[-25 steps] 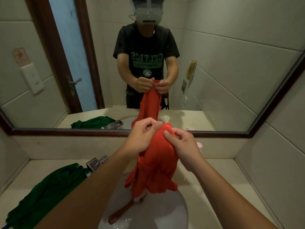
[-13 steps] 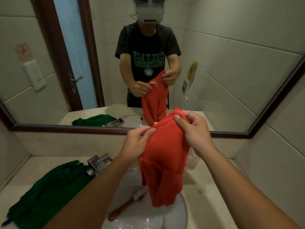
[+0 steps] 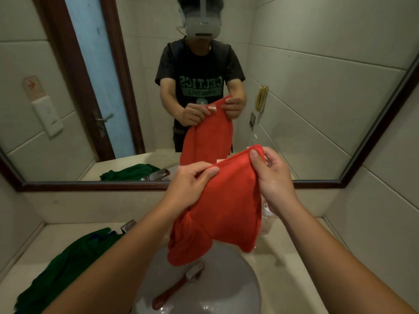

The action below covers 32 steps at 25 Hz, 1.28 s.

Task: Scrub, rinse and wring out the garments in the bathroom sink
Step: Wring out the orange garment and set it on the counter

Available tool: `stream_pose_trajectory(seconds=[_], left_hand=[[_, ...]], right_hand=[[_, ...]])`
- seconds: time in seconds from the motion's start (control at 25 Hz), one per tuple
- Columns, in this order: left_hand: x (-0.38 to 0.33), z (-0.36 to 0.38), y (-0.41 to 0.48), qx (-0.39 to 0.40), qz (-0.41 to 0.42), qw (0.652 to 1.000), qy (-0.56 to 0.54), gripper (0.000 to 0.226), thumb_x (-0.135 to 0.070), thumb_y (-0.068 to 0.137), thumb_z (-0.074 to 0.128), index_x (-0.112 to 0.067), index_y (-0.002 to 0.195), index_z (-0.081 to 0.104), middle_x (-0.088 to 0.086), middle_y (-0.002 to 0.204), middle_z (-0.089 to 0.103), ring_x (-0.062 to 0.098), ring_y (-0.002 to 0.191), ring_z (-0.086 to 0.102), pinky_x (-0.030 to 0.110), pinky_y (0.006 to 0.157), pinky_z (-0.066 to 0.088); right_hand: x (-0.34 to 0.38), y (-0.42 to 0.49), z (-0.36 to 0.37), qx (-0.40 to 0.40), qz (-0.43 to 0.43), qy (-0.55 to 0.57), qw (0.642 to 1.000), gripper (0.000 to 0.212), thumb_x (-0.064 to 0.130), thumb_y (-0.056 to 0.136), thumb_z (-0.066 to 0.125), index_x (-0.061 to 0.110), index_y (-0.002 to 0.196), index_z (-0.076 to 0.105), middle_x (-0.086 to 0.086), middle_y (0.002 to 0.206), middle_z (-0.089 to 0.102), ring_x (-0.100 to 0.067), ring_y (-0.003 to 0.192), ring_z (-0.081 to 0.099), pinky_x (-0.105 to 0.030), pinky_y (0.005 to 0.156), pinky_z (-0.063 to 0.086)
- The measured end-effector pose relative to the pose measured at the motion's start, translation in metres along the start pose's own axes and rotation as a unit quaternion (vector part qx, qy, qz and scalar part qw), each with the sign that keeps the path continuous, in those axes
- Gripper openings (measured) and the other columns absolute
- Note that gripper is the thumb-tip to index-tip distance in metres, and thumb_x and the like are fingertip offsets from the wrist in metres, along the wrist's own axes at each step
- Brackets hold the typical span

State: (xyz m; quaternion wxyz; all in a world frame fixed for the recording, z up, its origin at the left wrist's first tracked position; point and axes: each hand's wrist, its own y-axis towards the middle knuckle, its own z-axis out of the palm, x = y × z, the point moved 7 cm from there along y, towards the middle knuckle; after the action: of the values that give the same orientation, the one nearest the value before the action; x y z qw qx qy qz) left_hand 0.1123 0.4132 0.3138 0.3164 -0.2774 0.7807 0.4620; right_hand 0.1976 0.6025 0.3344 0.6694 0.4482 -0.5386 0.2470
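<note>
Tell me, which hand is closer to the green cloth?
Left. The left hand grips the red garment right of the green cloth; the right hand pinches its farther corner.

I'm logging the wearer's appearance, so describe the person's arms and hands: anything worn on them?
The left hand and right hand are bare up the forearms: no gloves, watch or rings show. Fingernails are short. In the mirror, a black T-shirt with green lettering has short sleeves ending above the elbows.

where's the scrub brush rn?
Head view, lower centre: the brush lies in the sink basin, just below the hanging red garment, right of the green garment on the counter.
</note>
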Motion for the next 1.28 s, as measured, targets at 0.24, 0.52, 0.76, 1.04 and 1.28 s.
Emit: stream_pose_trajectory(seconds=[0.24, 0.52, 0.76, 1.04, 1.28], left_hand=[[0.073, 0.035, -0.053, -0.018, -0.099, 0.995, -0.019, 0.028, -0.042, 0.101, 0.048, -0.022, 0.083, 0.055, 0.002, 0.068, 0.054, 0.005, 0.063, 0.048, 0.042, 0.065, 0.043], [0.078, 0.039, -0.049, -0.063, -0.147, 0.987, -0.023, 0.022, -0.028, 0.107, 0.045, -0.029, 0.096, 0.063, -0.01, 0.085, 0.066, 0.001, 0.08, 0.061, 0.02, 0.07, 0.045], [0.017, 0.054, -0.038, -0.084, -0.064, 0.989, -0.106, 0.028, -0.043, 0.095, 0.06, -0.026, 0.117, 0.056, -0.003, 0.093, 0.062, 0.008, 0.075, 0.061, 0.025, 0.067, 0.053], [0.024, 0.035, -0.034, -0.104, -0.075, 0.99, -0.062, 0.023, -0.019, 0.106, 0.049, -0.016, 0.116, 0.07, -0.012, 0.107, 0.072, -0.001, 0.104, 0.065, 0.023, 0.092, 0.05], [-0.006, 0.019, 0.012, 0.022, 0.006, 1.0, -0.014, 0.025, -0.021, 0.104, 0.045, -0.014, 0.107, 0.069, -0.008, 0.098, 0.071, 0.0, 0.095, 0.065, 0.014, 0.085, 0.045]], right_hand=[[0.036, 0.003, 0.045, 0.02, -0.054, -0.015, 0.998, 0.013, 0.01, 0.101, 0.061, 0.014, 0.101, 0.074, 0.008, 0.086, 0.072, -0.001, 0.08, 0.065, -0.017, 0.078, 0.048], [0.006, 0.016, 0.004, -0.07, 0.095, -0.028, 0.993, 0.021, 0.022, 0.099, 0.063, 0.015, 0.08, 0.07, 0.002, 0.067, 0.062, -0.014, 0.066, 0.057, -0.034, 0.068, 0.046], [-0.007, 0.008, 0.028, -0.078, 0.194, 0.059, 0.976, 0.015, 0.003, 0.103, 0.053, 0.012, 0.109, 0.064, -0.008, 0.088, 0.06, -0.012, 0.056, 0.063, -0.024, 0.048, 0.054], [-0.026, -0.003, 0.032, -0.009, 0.217, 0.059, 0.974, 0.024, 0.0, 0.1, 0.056, 0.002, 0.122, 0.065, -0.012, 0.093, 0.066, -0.017, 0.078, 0.072, -0.025, 0.069, 0.061], [-0.007, -0.011, 0.032, 0.12, 0.007, -0.189, 0.975, 0.007, 0.017, 0.095, 0.071, 0.023, 0.093, 0.074, 0.007, 0.077, 0.062, -0.006, 0.069, 0.056, -0.013, 0.067, 0.044]])
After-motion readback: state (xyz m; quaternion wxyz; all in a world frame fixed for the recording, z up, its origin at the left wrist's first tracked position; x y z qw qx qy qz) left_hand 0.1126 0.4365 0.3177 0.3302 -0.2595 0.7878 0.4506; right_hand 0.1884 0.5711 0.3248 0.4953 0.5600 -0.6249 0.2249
